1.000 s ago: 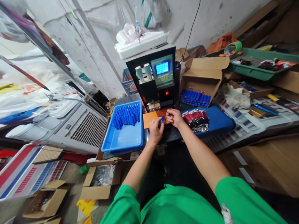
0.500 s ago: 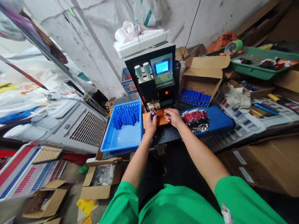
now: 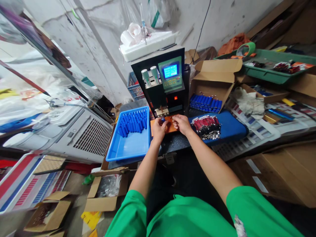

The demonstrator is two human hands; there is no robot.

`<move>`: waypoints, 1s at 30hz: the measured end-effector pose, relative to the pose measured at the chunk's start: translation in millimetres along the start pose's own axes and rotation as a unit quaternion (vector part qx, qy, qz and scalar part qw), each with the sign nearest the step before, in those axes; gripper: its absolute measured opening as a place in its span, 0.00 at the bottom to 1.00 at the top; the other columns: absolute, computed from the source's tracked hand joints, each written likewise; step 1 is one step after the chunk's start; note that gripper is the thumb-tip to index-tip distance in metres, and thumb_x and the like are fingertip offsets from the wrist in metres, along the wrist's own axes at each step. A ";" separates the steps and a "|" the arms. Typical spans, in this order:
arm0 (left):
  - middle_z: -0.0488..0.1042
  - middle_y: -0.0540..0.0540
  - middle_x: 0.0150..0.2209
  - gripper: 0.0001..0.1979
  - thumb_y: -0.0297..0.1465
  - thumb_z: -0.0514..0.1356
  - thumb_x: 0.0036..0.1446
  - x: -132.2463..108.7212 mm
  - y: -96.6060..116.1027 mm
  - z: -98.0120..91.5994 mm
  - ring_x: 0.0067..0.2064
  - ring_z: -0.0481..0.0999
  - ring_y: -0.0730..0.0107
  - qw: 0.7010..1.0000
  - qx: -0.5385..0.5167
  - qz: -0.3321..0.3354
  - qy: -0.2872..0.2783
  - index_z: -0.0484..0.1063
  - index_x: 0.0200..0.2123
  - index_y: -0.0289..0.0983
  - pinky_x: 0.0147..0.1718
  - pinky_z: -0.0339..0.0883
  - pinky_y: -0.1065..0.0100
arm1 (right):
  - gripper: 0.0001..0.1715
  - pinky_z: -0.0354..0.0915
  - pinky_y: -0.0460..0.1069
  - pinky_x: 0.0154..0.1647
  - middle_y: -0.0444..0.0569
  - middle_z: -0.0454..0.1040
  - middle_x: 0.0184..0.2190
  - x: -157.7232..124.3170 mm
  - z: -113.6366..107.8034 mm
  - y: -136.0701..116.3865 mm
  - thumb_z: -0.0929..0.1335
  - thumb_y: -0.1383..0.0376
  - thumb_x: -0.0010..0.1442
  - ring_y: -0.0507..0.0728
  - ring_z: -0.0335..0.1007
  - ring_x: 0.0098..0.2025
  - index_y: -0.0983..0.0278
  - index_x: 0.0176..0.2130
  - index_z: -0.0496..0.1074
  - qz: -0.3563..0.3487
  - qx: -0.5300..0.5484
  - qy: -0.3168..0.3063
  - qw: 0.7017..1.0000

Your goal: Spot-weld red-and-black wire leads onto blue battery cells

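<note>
With my left hand (image 3: 159, 129) I held one blue battery (image 3: 162, 120) near the far edge of one orange board (image 3: 171, 127), below one machine (image 3: 158, 95). My right hand (image 3: 182, 124) was narrowly curled by the board's right edge, its contents unclear.

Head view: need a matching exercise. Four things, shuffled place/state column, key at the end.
Things
1. Left hand
2. Display screen
3. Red-and-black wire leads
4. Roll of green tape

Place or state
A. Lying on the blue surface, right of both hands
B. At the left end of the green tray
C. Gripping a blue cylindrical cell
D. Lit, on the front of the bench machine

Pairs: 1-C, 2-D, 3-A, 4-B
</note>
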State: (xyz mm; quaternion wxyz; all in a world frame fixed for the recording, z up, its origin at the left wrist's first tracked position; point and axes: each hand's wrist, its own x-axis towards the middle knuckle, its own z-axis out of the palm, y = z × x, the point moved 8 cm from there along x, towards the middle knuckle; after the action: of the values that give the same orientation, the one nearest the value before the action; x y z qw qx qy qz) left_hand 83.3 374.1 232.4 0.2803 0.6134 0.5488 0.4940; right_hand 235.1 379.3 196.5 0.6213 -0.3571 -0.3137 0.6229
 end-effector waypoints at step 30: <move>0.78 0.48 0.32 0.12 0.33 0.59 0.62 -8.1 -5.9 8.3 0.32 0.76 0.67 0.993 0.099 0.044 -0.043 0.75 0.48 0.41 0.33 0.65 0.68 | 0.14 0.57 0.40 0.16 0.42 0.67 0.16 2.0 24.7 -11.8 0.73 0.59 0.51 0.47 0.60 0.18 0.65 0.24 0.69 -0.054 -0.151 0.020 0.987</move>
State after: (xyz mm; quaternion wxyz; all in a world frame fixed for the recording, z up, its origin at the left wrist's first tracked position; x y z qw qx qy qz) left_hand 89.2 369.5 221.8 0.2199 0.6826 0.5545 0.4222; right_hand 221.0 383.0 219.8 0.5990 -0.4415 -0.4109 0.5267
